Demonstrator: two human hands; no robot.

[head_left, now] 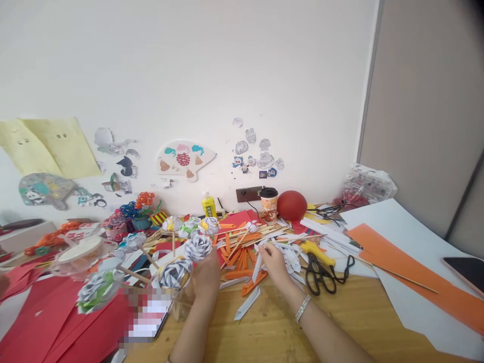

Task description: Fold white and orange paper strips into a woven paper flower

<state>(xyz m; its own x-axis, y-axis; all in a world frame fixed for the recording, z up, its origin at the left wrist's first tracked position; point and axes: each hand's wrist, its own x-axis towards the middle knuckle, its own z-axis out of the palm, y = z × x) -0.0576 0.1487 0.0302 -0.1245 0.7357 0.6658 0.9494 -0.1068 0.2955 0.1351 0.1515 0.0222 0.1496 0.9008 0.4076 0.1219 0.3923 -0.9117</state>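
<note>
My right hand (274,260) is closed in a pinch on a folded white paper strip (257,267), over a spread of loose orange and white strips. To the left, my left hand (206,276) is beside a white paper rose (198,247) and a grey-and-yellow paper rose (176,272). The back of that hand is towards me and its fingers are hidden, so I cannot tell whether it holds anything. Below these roses a clear container (183,303) shows partly behind my left wrist. Folded orange strips (242,258) fan out between the two hands.
Black scissors (320,276) and a yellow glue gun (317,252) lie right of my right hand. A lidded cup (269,205) and red balloon (292,205) stand behind. Red paper (71,317) and a phone (151,317) lie left, orange and white sheets (412,272) right.
</note>
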